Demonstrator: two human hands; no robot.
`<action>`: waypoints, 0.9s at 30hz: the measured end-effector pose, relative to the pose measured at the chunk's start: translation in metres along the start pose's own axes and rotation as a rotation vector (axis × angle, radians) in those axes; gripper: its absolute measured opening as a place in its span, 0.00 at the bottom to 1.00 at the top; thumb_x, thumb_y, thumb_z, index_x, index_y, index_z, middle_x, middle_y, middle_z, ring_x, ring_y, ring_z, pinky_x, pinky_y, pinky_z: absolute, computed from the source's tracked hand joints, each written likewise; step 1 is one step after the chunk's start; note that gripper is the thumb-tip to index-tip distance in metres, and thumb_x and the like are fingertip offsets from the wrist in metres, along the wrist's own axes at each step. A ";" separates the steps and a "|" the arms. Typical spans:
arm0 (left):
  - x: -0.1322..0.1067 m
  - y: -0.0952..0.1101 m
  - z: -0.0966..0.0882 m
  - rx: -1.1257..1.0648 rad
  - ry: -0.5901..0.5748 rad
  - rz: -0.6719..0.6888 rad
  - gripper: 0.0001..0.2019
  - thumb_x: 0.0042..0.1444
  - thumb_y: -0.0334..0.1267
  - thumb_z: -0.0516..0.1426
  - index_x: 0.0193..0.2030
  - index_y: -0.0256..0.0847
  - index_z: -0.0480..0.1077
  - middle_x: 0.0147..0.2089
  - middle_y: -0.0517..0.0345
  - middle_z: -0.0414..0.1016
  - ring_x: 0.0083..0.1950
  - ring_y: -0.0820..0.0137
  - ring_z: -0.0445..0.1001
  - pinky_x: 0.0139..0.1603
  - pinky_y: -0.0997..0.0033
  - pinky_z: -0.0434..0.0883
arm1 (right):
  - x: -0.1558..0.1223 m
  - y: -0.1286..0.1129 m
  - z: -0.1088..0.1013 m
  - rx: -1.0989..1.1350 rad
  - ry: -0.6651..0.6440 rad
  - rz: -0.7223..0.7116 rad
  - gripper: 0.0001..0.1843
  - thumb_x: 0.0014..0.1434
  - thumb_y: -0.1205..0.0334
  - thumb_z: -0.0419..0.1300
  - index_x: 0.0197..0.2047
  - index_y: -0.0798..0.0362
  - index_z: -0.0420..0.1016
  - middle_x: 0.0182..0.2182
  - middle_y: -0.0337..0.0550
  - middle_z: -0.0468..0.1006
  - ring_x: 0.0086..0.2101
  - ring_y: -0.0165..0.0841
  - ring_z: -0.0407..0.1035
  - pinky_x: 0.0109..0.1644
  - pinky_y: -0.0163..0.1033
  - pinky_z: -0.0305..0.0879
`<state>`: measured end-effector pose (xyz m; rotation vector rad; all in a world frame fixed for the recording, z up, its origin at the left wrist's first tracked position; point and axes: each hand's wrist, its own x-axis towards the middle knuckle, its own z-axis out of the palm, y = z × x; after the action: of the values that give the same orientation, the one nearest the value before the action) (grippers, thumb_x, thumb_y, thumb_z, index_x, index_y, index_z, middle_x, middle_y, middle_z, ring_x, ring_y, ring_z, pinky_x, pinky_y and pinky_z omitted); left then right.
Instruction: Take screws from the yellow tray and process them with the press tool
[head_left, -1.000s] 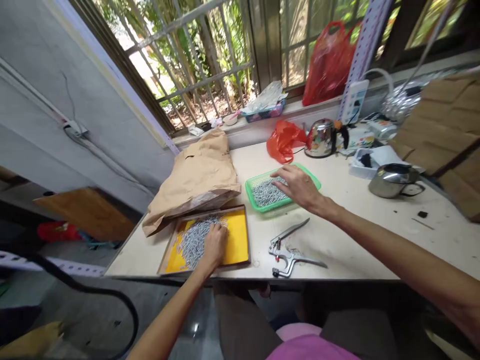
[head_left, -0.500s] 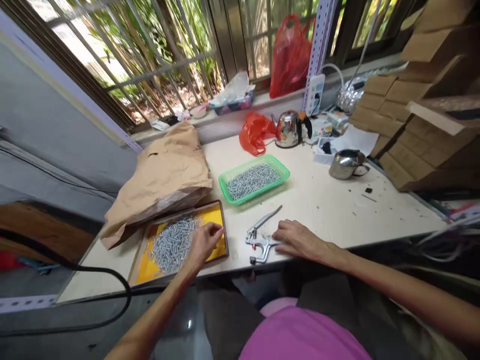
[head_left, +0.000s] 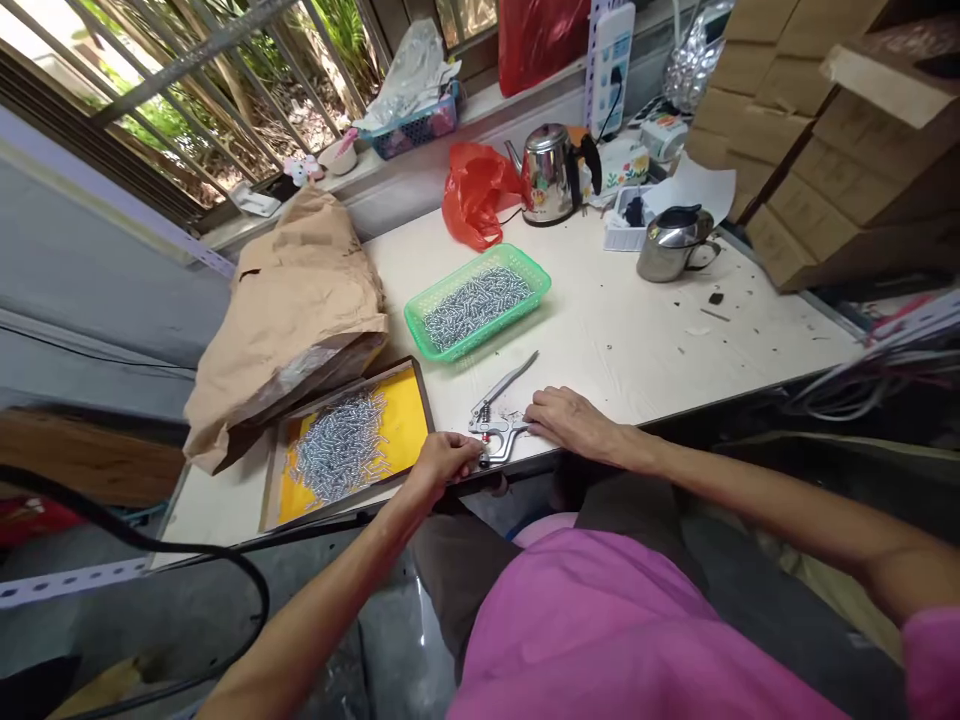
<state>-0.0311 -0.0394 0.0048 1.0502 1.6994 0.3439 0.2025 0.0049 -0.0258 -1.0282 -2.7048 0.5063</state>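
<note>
A crumpled brown paper bag [head_left: 289,290] slumps at the 9 o'clock side of the pale counter [head_left: 637,340]. It overlaps the far corner of a wood-framed tray with a yellow floor [head_left: 406,425], which holds a heap of small silvery metal pins [head_left: 337,460]. At the tray's 4 o'clock corner, the left hand [head_left: 444,462] curls its fingertips against the head of the bare-metal hand press pliers [head_left: 496,432] lying at the counter's near edge. I cannot tell whether that grip pinches a pin. At the pliers' 3 o'clock the right hand [head_left: 566,422] lies palm down, fingers loose on the lower handle and not closed around it. A green plastic basket [head_left: 487,338] of similar pins stands apart at 12 o'clock. Both hands seem to be steadying the tool. Working it would call for the right grip to wrap both handles.
</note>
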 end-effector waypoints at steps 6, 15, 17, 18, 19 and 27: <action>0.008 0.003 -0.003 0.046 -0.082 -0.080 0.16 0.43 0.49 0.63 0.25 0.35 0.71 0.13 0.67 0.60 0.15 0.81 0.53 0.17 0.78 0.50 | 0.000 -0.001 0.000 -0.007 0.016 0.007 0.09 0.66 0.62 0.54 0.40 0.58 0.74 0.37 0.48 0.72 0.39 0.36 0.64 0.42 0.39 0.54; 0.010 0.015 -0.007 0.131 -0.220 -0.119 0.20 0.38 0.52 0.65 0.16 0.38 0.64 0.13 0.66 0.60 0.16 0.81 0.53 0.18 0.77 0.49 | 0.007 0.012 -0.011 -0.016 -0.013 -0.051 0.31 0.56 0.47 0.64 0.56 0.55 0.67 0.58 0.59 0.62 0.56 0.48 0.57 0.54 0.49 0.56; 0.010 0.015 -0.007 0.130 -0.210 -0.117 0.20 0.38 0.52 0.65 0.17 0.38 0.65 0.13 0.66 0.60 0.15 0.81 0.53 0.18 0.77 0.49 | 0.018 0.023 -0.013 -0.052 -0.037 -0.070 0.47 0.48 0.40 0.67 0.64 0.57 0.58 0.64 0.64 0.52 0.62 0.54 0.46 0.59 0.57 0.51; 0.010 0.015 -0.007 0.126 -0.207 -0.117 0.20 0.38 0.52 0.65 0.18 0.38 0.66 0.13 0.66 0.61 0.15 0.81 0.53 0.18 0.77 0.49 | 0.025 0.028 -0.014 -0.070 -0.069 -0.083 0.52 0.46 0.38 0.67 0.65 0.59 0.56 0.65 0.65 0.50 0.63 0.57 0.43 0.60 0.60 0.49; 0.010 0.015 -0.007 0.118 -0.204 -0.115 0.20 0.38 0.52 0.65 0.18 0.37 0.67 0.13 0.66 0.61 0.15 0.81 0.53 0.18 0.77 0.49 | 0.031 0.033 -0.015 -0.087 -0.107 -0.099 0.54 0.45 0.37 0.67 0.65 0.60 0.55 0.64 0.66 0.51 0.63 0.58 0.43 0.60 0.62 0.47; 0.010 0.015 -0.005 0.113 -0.172 -0.145 0.20 0.38 0.51 0.66 0.17 0.37 0.65 0.13 0.66 0.61 0.15 0.81 0.54 0.18 0.77 0.48 | 0.049 0.031 -0.027 -0.141 -0.187 -0.119 0.42 0.46 0.39 0.66 0.55 0.62 0.66 0.47 0.58 0.70 0.47 0.48 0.62 0.50 0.50 0.59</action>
<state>-0.0294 -0.0220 0.0106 1.0014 1.6430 0.0625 0.1935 0.0657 -0.0100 -0.8846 -2.9827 0.4145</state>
